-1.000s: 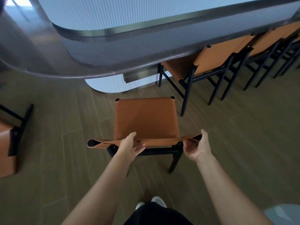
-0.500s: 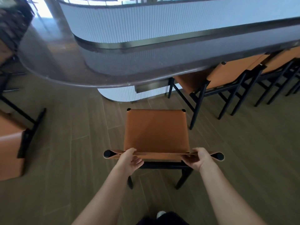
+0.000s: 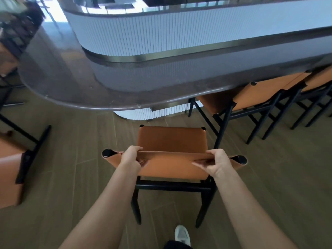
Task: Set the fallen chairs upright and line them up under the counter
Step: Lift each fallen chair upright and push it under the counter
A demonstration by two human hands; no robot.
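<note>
Entry: held chair (image 3: 172, 141) stands upright on the wood floor (image 3: 269, 177), seat facing the counter (image 3: 80, 90). It sits just short of the counter's rounded front edge, not under it.

Left hand (image 3: 130, 159): grasps the top edge of the orange backrest near the left post, fingers curled over the leather.

Right hand (image 3: 218, 163): grasps the same top edge near the right post, thumb lying along the near face.

Both rear legs are visible below the backrest (front legs hidden by the seat).

To the right, a row of chairs (image 3: 255, 97) stands upright, seats tucked beneath the counter's edge. At the left edge of the floor a fallen chair (image 3: 10, 173) lies tipped over, partly cut off by the view. One white shoe (image 3: 182, 234) shows on the floor behind the held chair.
</note>
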